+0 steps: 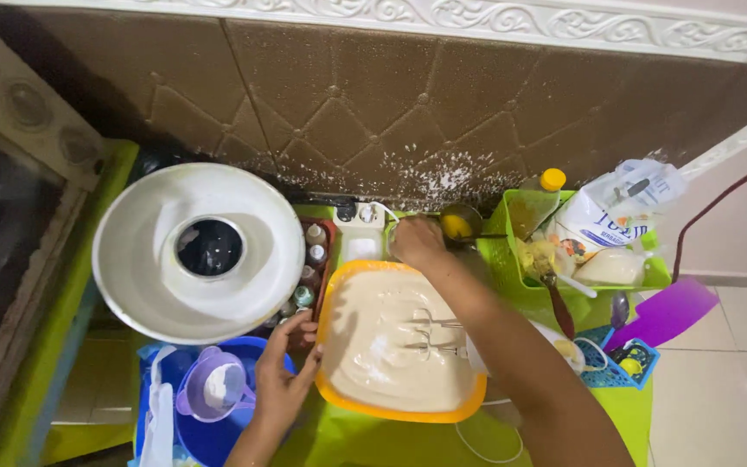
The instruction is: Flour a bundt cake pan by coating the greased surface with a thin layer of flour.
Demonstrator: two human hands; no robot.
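Closest to me, my right forearm runs up from the bottom edge across the orange mixing bowl (332, 298), and my right hand (417, 240) sits at the bowl's far rim. That hand is curled, but its fingers are turned away from me, so I cannot tell whether they grip anything.

My left hand (285, 374) rests against the bowl's left wall, fingers spread and lightly bent, the tips touching the orange rim. The bowl stands on the green table (339, 441) and is roughly rectangular, its long axis running from near me toward the brown tiled wall. It is filled with pale batter (373, 346).

A hand mixer's beaters (425, 333) lie in the batter, their shafts pointing left from the right rim. The mixer body is almost wholly hidden under my forearm.

Left of the bowl sits a white ring cake pan (199, 251), and just beside my left hand a purple measuring cup (213, 385) rests inside a blue bowl (209, 437). Small bottles (313, 255) stand between pan and bowl. A green basket (512, 277) of bags lies to the right. A small cup of something yellow (458, 225) just past my right hand is hard to make out.
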